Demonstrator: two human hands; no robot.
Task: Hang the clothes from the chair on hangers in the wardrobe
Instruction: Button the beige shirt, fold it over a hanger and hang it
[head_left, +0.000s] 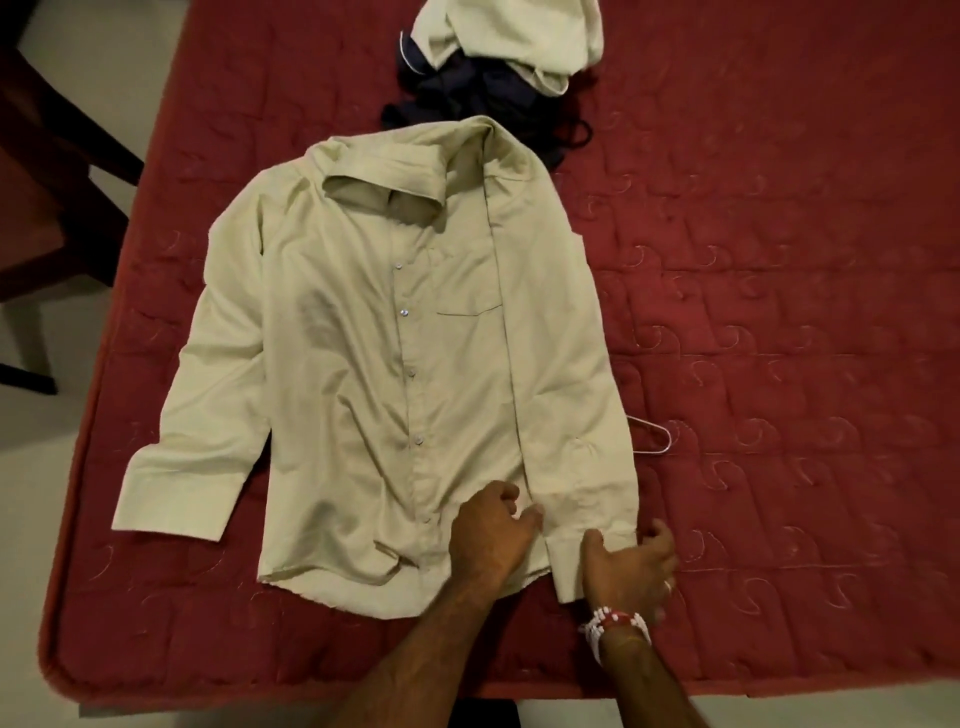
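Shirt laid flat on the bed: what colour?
Pale cream-beige, plain; the shirt shows best in the head view.

Red quilted mattress (779, 270), pale floor (36, 457), dim light

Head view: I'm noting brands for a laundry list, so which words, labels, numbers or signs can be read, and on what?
None can be read.
The beige shirt shows no print; anything inside its collar is too blurred to tell.
The red mattress carries only stitched swirls, no text.
The dark garment and the cream garment behind show no lettering.
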